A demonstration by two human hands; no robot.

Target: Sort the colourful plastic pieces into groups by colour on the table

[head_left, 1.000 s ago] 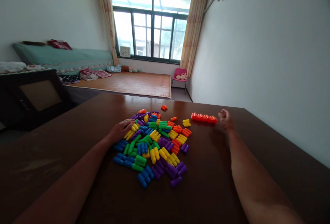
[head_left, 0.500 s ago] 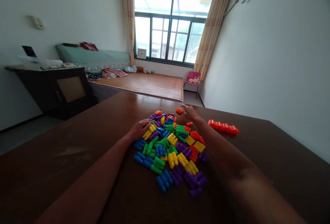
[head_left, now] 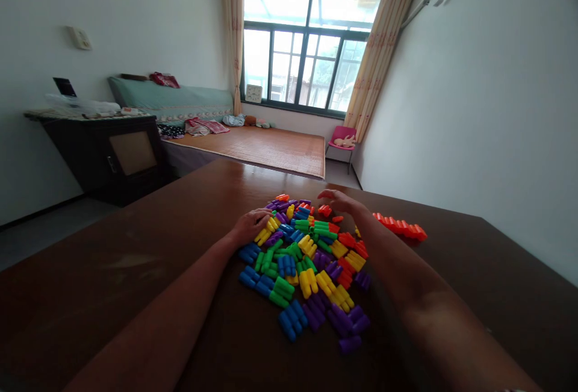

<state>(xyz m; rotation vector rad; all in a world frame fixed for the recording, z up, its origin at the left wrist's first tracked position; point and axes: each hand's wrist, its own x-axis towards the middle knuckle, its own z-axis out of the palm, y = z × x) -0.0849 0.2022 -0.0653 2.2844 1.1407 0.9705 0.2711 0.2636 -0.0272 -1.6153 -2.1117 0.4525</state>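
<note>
Reaching low with my parted right hand (head_left: 341, 200) beside the orange piece (head_left: 324, 211), at the far side of the pile (head_left: 307, 246), should spare its neighbours, though whether my left hand (head_left: 250, 227), at the left edge, grips anything I cannot tell.

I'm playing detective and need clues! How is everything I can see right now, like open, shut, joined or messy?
Orange row: joined.
Brick pile: messy, colours mixed.
Left hand: at the pile's edge, grip unclear.
Right hand: near an orange piece, fingers open.
Curtains: apart.
Cabinet door: shut.
Pink chair: upright, holding a toy.
</note>
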